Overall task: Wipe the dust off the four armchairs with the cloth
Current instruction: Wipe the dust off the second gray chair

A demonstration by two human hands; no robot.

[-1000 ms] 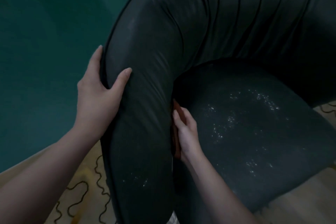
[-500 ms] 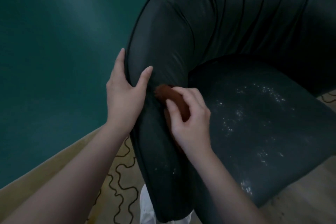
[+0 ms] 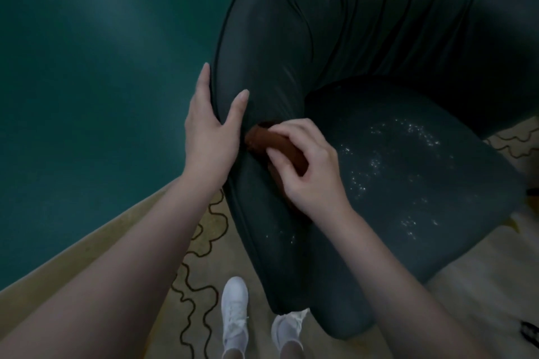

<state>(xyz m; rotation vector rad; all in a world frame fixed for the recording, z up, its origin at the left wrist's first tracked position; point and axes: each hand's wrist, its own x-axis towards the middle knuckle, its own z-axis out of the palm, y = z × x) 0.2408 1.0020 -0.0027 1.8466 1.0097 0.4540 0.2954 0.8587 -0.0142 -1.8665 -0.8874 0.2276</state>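
Dust flecks the armchair point(image 3: 364, 38) seat as right hand point(image 3: 310, 173) pinches the brown cloth point(image 3: 275, 141) on the arm's inner edge; left hand point(image 3: 207, 137), fingers straight, straddles its rim, wall point(image 3: 87, 81) close beside

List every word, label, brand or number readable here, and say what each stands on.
None: no readable text anywhere in the head view. The dark green leather armchair, the rust-brown cloth in the right hand, the white lace-up shoes and the squiggle-patterned cream carpet show no lettering.
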